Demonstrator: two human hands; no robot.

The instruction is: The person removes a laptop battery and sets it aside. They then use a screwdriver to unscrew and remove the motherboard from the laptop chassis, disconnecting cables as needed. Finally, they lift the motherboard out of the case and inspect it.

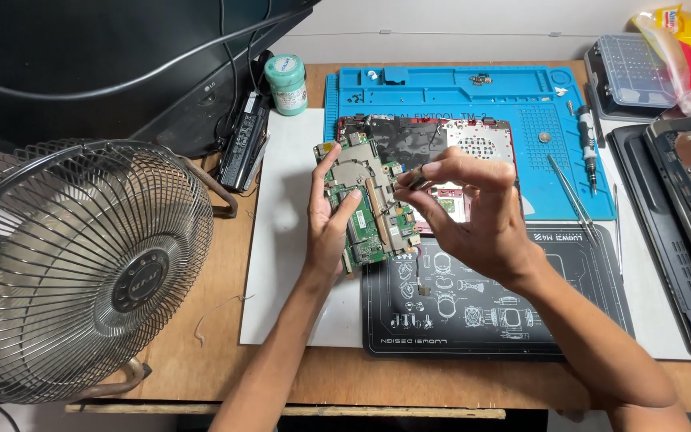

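A green circuit board (365, 204) is held above the desk, over the near left corner of an opened red laptop base (457, 156). Its long axis runs from far left to near right, tilted slightly off the desk edge, with the far end near the top of the blue work mat (521, 96) and the near end over the black mat (489, 304). The component side with metal shields faces up.

The left hand (328, 228) grips the board along its left edge, thumb laid across the top face and fingers curled around from beneath. The right hand (473, 208) comes in from the near right, wrist raised, its thumb and forefinger pressed together on a small dark part (415, 181) at the board's right edge; what the part is cannot be told.

A wire desk fan (73, 256) stands well to the left. A green-lidded jar (286, 83) sits behind the board beside a black battery pack (243, 152). A screwdriver (588, 144) and tweezers (573, 200) lie to the right on the blue mat, a second laptop (689, 232) beyond them. A thin cable (421, 272) hangs below the board.
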